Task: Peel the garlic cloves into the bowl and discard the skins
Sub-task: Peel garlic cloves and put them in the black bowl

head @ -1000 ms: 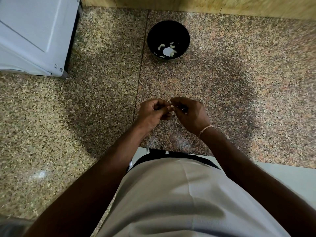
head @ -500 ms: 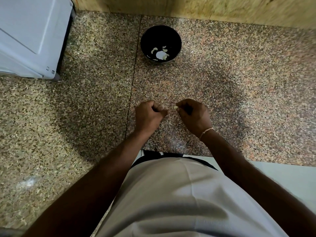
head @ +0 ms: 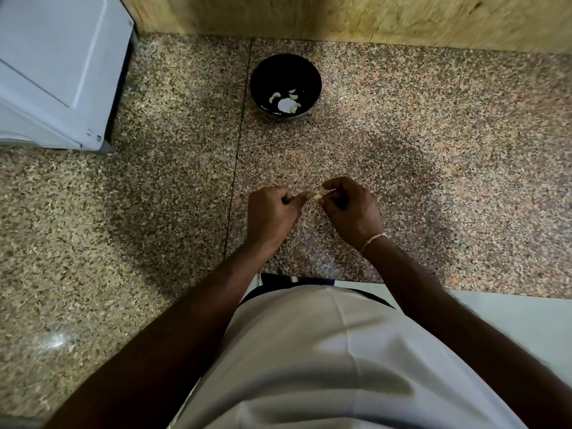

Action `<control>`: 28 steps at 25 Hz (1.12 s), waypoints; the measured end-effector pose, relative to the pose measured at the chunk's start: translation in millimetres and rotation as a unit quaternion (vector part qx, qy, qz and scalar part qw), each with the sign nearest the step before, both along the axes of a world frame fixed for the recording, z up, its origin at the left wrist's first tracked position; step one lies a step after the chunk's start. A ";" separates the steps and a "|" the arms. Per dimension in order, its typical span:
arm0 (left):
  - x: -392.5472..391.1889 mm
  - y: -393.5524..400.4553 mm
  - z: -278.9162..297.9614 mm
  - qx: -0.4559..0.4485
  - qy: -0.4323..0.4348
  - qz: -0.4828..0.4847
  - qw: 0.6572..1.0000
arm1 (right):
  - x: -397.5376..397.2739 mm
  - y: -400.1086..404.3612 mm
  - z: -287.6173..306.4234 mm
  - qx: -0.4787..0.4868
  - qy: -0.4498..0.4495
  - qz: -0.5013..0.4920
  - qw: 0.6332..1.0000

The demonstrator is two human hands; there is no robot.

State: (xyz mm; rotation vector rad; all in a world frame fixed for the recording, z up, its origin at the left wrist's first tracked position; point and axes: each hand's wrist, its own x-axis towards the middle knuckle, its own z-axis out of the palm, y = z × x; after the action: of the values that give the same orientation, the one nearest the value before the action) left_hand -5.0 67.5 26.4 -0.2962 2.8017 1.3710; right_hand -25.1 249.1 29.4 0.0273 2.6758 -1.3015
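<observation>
Over the granite counter [head: 433, 168] my two hands meet around one small pale garlic clove [head: 317, 197]. My right hand [head: 353, 212] pinches the clove between thumb and fingertips. My left hand [head: 272, 213] is curled into a loose fist, its thumb and forefinger reaching to the clove's left end. Farther back stands a black bowl [head: 263, 72] holding several peeled white cloves [head: 286, 102]. A thin scrap of garlic skin [head: 305, 224] lies on the counter between my wrists.
A white appliance [head: 58, 69] fills the back left corner. A wooden wall panel [head: 371, 17] runs along the rear of the counter. The counter's front edge is just beyond my white shirt [head: 340, 351].
My hands drew slightly apart half a second ago and have come together again on the clove. The camera has tilted, so the bowl sits lower in view.
</observation>
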 end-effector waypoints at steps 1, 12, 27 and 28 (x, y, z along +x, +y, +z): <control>-0.9 0.4 1.0 0.006 0.001 0.000 1.000 | 0.4 -0.3 0.2 0.000 0.001 0.000 1.000; 1.8 3.0 3.4 0.193 -0.064 0.048 0.978 | 0.8 -3.9 8.2 -0.018 0.014 0.013 1.000; -7.8 -6.7 -0.4 0.166 -0.068 0.019 0.984 | -2.7 -10.8 11.1 -0.026 0.022 0.014 0.999; -8.9 -6.1 -0.3 0.171 -0.074 0.000 0.982 | -2.6 -11.9 10.3 -0.028 0.018 0.014 0.999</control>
State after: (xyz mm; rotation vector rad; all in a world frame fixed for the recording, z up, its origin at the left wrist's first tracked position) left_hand -13.9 61.5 26.1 -0.3714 2.3933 1.7152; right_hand -27.7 237.1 39.7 -0.0424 2.6583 -1.3811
